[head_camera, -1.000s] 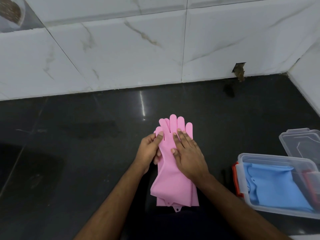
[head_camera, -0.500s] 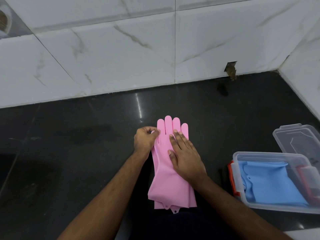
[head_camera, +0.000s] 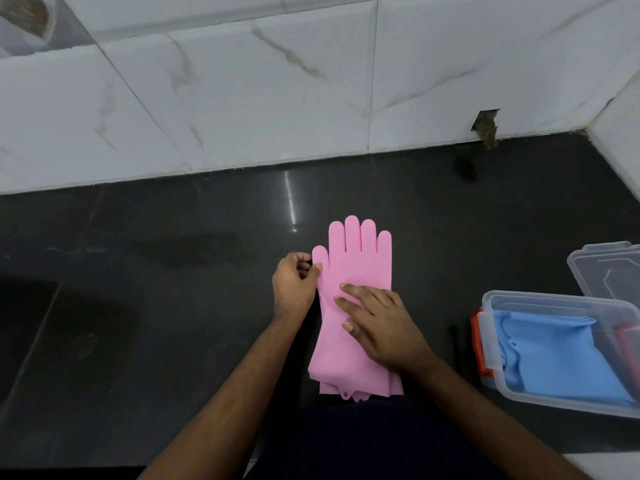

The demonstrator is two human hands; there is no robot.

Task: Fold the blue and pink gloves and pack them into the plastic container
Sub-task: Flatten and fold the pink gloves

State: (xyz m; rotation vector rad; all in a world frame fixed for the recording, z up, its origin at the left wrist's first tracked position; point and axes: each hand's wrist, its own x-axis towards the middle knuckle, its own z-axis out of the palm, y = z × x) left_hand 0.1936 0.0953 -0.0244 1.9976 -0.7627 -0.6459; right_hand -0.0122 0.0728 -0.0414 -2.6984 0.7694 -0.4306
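The pink gloves (head_camera: 356, 265) lie stacked flat on the black counter, fingers pointing toward the wall, cuffs near me. My left hand (head_camera: 294, 289) pinches the glove's thumb at the stack's left edge. My right hand (head_camera: 377, 323) presses flat on the palm area with straight fingers. The blue gloves (head_camera: 550, 355) lie folded inside the clear plastic container (head_camera: 491, 299) at the right, which has orange latches.
The container's clear lid (head_camera: 606, 271) lies behind it at the right edge. A white marble tiled wall (head_camera: 242, 98) runs along the back, with a corner at the right. A dark sink recess (head_camera: 52, 341) sits at the left of the black counter (head_camera: 156, 271).
My right hand slid down from the glove fingers to the palm area. The pink fingers now lie uncovered and aligned. My left hand stays at the thumb edge.
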